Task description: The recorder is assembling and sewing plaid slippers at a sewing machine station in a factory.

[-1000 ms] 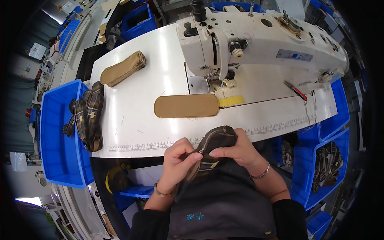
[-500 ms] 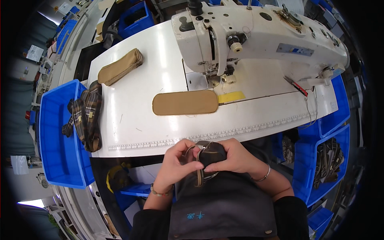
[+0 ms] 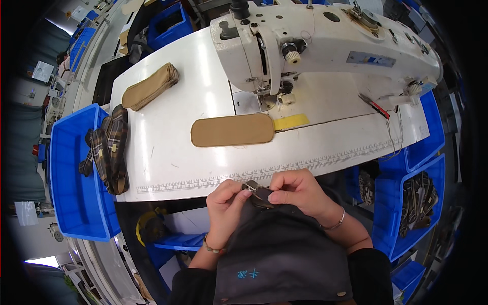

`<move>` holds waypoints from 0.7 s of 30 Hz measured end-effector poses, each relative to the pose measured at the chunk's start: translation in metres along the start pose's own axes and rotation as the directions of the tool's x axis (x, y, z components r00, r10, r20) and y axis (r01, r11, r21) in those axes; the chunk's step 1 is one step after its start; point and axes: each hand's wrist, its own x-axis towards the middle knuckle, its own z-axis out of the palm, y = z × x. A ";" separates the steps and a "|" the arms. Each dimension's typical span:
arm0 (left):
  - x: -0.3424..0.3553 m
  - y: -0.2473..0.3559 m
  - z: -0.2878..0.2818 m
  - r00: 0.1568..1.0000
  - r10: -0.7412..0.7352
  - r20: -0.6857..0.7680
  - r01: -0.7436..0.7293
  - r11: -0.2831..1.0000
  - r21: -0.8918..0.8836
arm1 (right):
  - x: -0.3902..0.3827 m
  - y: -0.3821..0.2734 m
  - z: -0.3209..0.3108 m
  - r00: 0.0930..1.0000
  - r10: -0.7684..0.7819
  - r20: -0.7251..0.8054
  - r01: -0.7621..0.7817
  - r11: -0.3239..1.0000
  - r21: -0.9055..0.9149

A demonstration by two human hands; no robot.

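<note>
White tabletop [image 3: 168, 134], zippered piece [image 3: 261, 193] — slanting down rightward

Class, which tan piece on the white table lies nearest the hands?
The single flat panel with the yellow strip at its right end; the others form a stack, farther away.

Blue characters [image 3: 247, 274] are embroidered on the dark apron [image 3: 284, 254] at six o'clock. A silver nameplate [image 3: 371, 58] with blue-and-white lettering is fixed to the arm of the white sewing machine [image 3: 325, 40], at two o'clock. A ruler scale [image 3: 239, 180] with graduations and small numerals is marked along the near edge of the white sewing table [image 3: 152, 132], running from past eight o'clock to three. At nine, yellow tags [image 3: 114, 148] are seen on plaid fabric pieces [image 3: 105, 170]; no writing can be made out on them.
</note>
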 end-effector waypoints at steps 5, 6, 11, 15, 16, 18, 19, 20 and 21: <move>0.000 0.000 -0.010 0.888 -0.106 0.447 0.410 0.625 -0.665 | 0.001 0.008 -0.006 0.999 -0.015 0.041 0.010 0.992 0.124; 0.000 0.001 -0.009 0.860 -0.117 0.496 0.470 0.559 -0.683 | 0.001 0.009 -0.003 0.999 -0.019 0.045 0.012 0.988 0.156; -0.001 0.006 0.006 0.942 -0.060 0.331 0.272 0.717 -0.642 | 0.005 0.008 -0.001 0.999 0.014 -0.031 -0.008 0.987 0.163; -0.005 0.011 0.009 0.898 -0.254 0.360 0.425 0.715 -0.555 | 0.007 0.012 0.006 0.998 0.050 -0.033 -0.045 0.988 0.149; -0.004 0.011 0.010 0.897 -0.255 0.360 0.426 0.714 -0.556 | 0.007 0.013 0.007 0.998 0.054 -0.044 -0.045 0.981 0.186; -0.002 0.009 0.009 0.864 -0.278 0.421 0.498 0.599 -0.626 | 0.006 0.016 0.011 0.998 0.045 -0.053 -0.033 0.976 0.216; -0.001 0.007 0.008 0.864 -0.279 0.420 0.498 0.599 -0.627 | 0.006 0.017 0.012 0.997 0.035 -0.062 -0.019 0.969 0.245; 0.001 0.003 0.007 0.868 -0.220 0.446 0.478 0.615 -0.627 | 0.006 0.019 0.012 0.997 0.037 -0.064 -0.021 0.969 0.246; 0.002 -0.001 0.005 0.867 -0.161 0.471 0.457 0.630 -0.628 | 0.005 0.020 0.011 0.998 0.052 -0.046 -0.038 0.962 0.271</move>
